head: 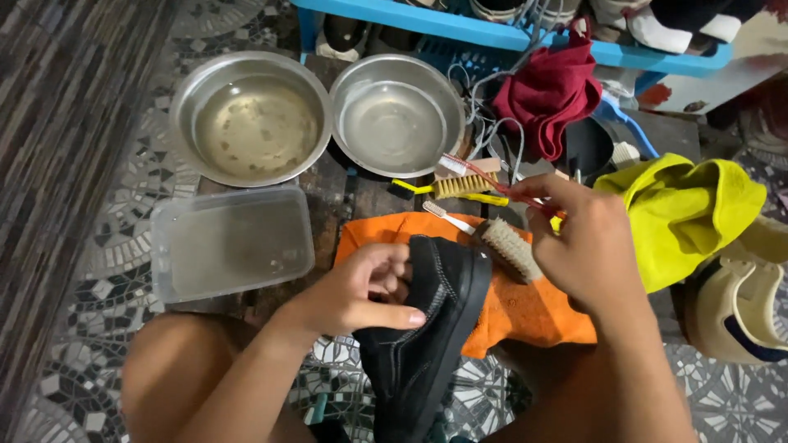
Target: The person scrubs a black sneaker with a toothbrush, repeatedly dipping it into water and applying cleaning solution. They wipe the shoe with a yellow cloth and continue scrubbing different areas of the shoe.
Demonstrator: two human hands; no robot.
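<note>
While the left hand (361,295) grips a black shoe (427,328), fingers curled into its opening and thumb pressed along the side, the right hand (583,246) closes around a red-handled toothbrush (484,176) just above. The shoe rests over an orange cloth (525,312), near a wooden brush (509,248), two steel bowls (250,119) and a clear plastic tub (234,242).

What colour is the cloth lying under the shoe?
Orange cloth, clearest in the head view, beneath the black shoe.
</note>
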